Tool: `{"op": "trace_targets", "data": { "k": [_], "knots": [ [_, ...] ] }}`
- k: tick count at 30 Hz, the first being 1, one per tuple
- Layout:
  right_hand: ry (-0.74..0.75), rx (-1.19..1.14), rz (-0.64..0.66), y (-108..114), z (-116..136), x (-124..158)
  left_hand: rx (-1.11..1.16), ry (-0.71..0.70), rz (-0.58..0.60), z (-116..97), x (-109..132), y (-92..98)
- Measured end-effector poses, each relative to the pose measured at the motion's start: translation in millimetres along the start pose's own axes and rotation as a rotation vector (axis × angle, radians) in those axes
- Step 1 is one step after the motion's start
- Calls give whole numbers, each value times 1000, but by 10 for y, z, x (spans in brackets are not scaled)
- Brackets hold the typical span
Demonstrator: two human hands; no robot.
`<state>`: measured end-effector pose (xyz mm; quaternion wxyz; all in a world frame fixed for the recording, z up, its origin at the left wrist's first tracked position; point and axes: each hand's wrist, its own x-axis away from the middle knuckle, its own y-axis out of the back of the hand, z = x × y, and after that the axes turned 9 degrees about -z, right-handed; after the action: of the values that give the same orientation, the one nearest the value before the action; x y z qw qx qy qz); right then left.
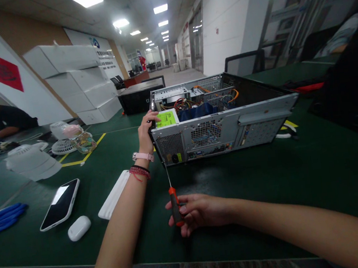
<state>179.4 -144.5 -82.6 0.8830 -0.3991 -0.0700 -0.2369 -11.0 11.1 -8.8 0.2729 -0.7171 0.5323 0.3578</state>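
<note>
An opened computer case [198, 127] lies on its side on the green table, its back panel facing me. My left hand [146, 131] grips the case's near left corner, the fingers bent over the top edge beside the power supply [168, 118] with its green label. Between the thumb and fingers of my right hand [198, 212] is a red and black screwdriver [175, 208]. Its thin shaft points away from me, and the tip reaches the lower left corner of the back panel. Whether the tip sits in a screw is too small to tell.
On the left lie a phone [60, 205], a white earbud case [79, 228], a white pouch [114, 194] and blue gloves [2, 220]. Behind them stand a small fan [60, 140] and a bottle [80, 139]. White boxes [71, 84] are stacked farther back. A person [4, 118] sits at far left.
</note>
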Motion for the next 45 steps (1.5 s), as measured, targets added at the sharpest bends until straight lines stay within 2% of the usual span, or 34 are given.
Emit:
{"op": "trace_targets", "data": {
  "k": [19,27,35,45],
  "knots": [
    [38,-11,-232,-84,-19,-3,-34,-12,7,-6,4,8],
    [52,54,-172,-75,-10,-4,-41,-2,1,2,-1,6],
    [15,91,-38,-2,20,-13,-49,6,-6,3,-2,4],
    [2,59,17,33,28,-15,-44,1,-6,1,-1,3]
  ]
}}
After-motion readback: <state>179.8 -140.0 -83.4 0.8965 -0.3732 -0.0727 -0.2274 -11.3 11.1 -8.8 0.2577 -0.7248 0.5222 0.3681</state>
